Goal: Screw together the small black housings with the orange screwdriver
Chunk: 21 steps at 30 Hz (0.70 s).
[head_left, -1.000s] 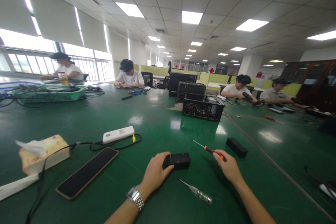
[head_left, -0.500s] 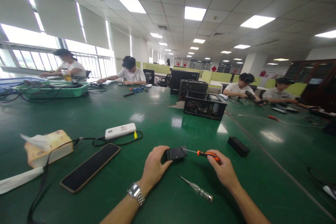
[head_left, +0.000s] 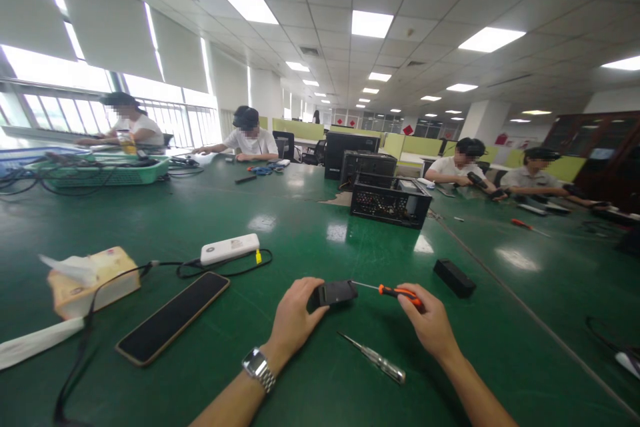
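My left hand (head_left: 296,310), with a metal watch on its wrist, grips the left end of a small black rectangular case (head_left: 338,293). The exact kind of this case I cannot make out. In my right hand (head_left: 429,320) is an orange and black screwdriver (head_left: 400,293), held by its handle and pointing left. Its tip is at the upper right edge of the case; whether it touches is too fine to tell. A voltage tester screwdriver (head_left: 375,357) with a clear handle lies on the table between my forearms. Right of my right hand rests a black block (head_left: 454,279).
On the green table (head_left: 240,373) lie a phone (head_left: 173,319), a white power bank (head_left: 229,249) with a black cable, and a tissue pack (head_left: 107,283). Opened computer cases (head_left: 390,201) stand further back. A green basket (head_left: 107,173) holds cables. Several people sit around the far edges.
My right hand has shifted slightly right with the screwdriver, so its tip has moved from over the black case to its upper right edge. My left hand stays in place.
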Tool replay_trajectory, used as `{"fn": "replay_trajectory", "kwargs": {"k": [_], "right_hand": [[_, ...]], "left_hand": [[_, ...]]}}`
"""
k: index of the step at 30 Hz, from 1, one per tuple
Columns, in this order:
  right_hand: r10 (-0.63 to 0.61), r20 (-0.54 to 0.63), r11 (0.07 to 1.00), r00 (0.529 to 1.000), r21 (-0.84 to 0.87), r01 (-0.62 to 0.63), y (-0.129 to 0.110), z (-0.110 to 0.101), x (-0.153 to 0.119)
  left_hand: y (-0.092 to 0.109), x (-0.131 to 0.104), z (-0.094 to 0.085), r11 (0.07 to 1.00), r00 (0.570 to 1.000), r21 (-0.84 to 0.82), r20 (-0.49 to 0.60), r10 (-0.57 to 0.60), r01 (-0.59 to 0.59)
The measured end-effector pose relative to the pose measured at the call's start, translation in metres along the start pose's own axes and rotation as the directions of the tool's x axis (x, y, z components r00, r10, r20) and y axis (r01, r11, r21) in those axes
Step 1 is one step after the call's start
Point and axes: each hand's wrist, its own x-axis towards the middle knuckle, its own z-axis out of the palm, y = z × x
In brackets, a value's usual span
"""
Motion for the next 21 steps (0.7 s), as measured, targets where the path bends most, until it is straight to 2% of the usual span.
{"fn": "replay_trajectory", "kwargs": {"k": [9,14,18,21], "right_hand": [[-0.143,-0.033,0.985,0.989,-0.103,0.139,-0.008,-0.003,-0.001],[-0.242,-0.014,0.968,0.97,-0.072,0.24,-0.021,-0.005,-0.003],[-0.184,0.02,0.982,0.983,-0.044,0.184,-0.026,0.0,-0.003],[-0.113,-0.012,0.994,0.994,0.013,0.113,-0.026,0.005,-0.004]], "left_hand": [[0.008,0.003,-0.005,0.997,0.997,-0.007,0.019,0.081,-0.08],[0.011,0.003,-0.005,0.995,0.994,0.001,0.031,0.1,-0.101],[0.003,0.002,-0.001,1.0,1.0,0.013,0.003,0.019,-0.019],[-0.003,0.001,0.001,0.999,0.999,0.019,-0.016,-0.028,0.028]]}}
